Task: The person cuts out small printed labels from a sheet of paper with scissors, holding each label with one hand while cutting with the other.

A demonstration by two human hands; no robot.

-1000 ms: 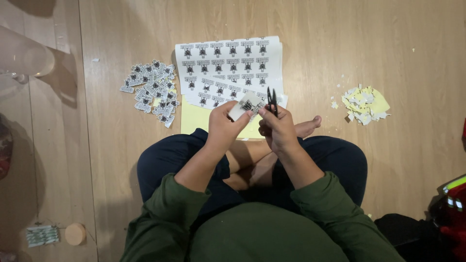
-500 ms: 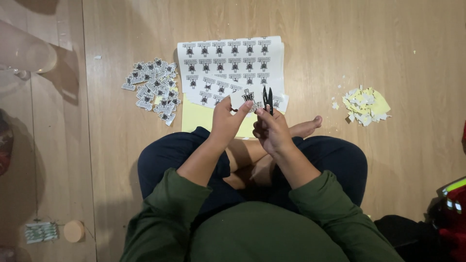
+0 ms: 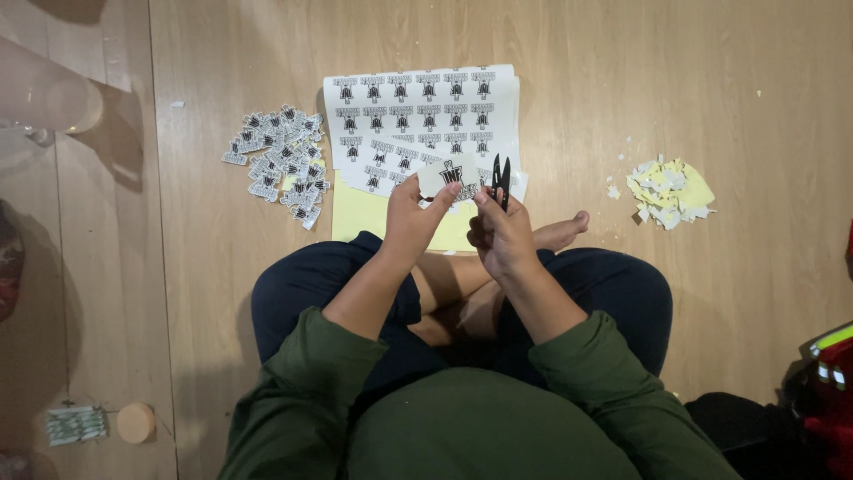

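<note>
I sit cross-legged on a wooden floor. My left hand [image 3: 416, 213] pinches a small white sticker piece [image 3: 451, 173] with a black design, held up over my lap. My right hand [image 3: 499, 233] grips small black snips [image 3: 500, 178], blades pointing up and touching the right edge of that piece. Just beyond both hands lies a white sheet of printed black-and-white stickers [image 3: 418, 116] on top of a yellow sheet [image 3: 360, 213].
A heap of cut-out stickers [image 3: 280, 160] lies left of the sheet. A pile of yellow and white trimmings [image 3: 668, 191] sits to the right. A small round wooden disc [image 3: 136, 421] and a striped packet [image 3: 75, 424] lie at lower left; dark and red gear [image 3: 822, 391] at lower right.
Both hands have risen slightly and drawn closer together. The sticker piece has turned in my left hand, and the snips now meet its edge.
</note>
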